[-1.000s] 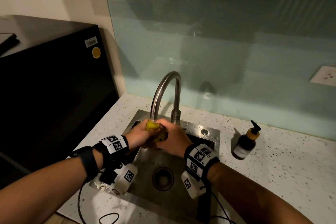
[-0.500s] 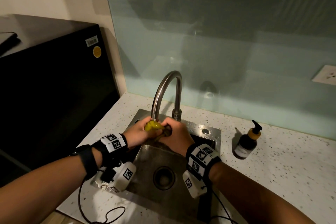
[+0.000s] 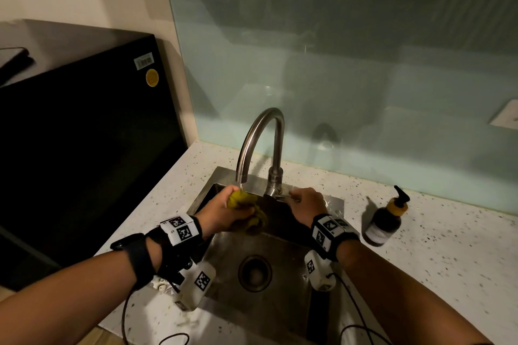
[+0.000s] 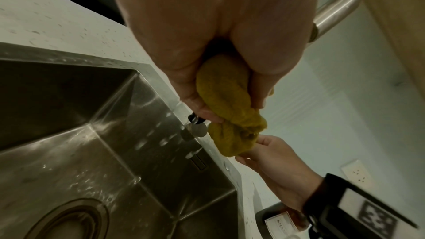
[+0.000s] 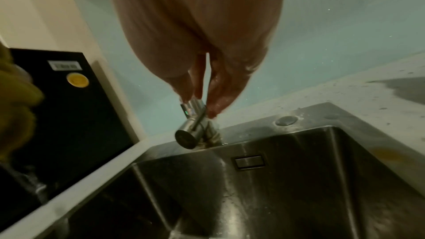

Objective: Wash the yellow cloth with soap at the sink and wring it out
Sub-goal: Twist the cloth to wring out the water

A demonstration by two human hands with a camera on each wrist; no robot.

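My left hand (image 3: 224, 211) grips the yellow cloth (image 3: 246, 202), twisted into a wet wad, right under the spout of the curved steel tap (image 3: 260, 126). In the left wrist view the cloth (image 4: 234, 137) bulges out between the curled fingers of my left hand (image 4: 230, 108). My right hand (image 3: 301, 197) is off the cloth and at the tap's base. In the right wrist view my right hand (image 5: 200, 104) pinches the short steel tap handle (image 5: 189, 130) between thumb and fingers. The soap bottle (image 3: 384, 221), brown with a black pump, stands on the counter right of the sink (image 3: 280, 302).
The steel basin is wet, with a round drain (image 3: 255, 273) in its floor. A tall black appliance (image 3: 84, 134) stands close on the left. A glass splashback (image 3: 364, 92) runs behind the tap. A wall socket (image 3: 507, 115) is at far right. Cables hang from both wrists.
My right hand has let go of the cloth and moved right onto the tap handle. My left hand alone now holds the cloth under the spout.
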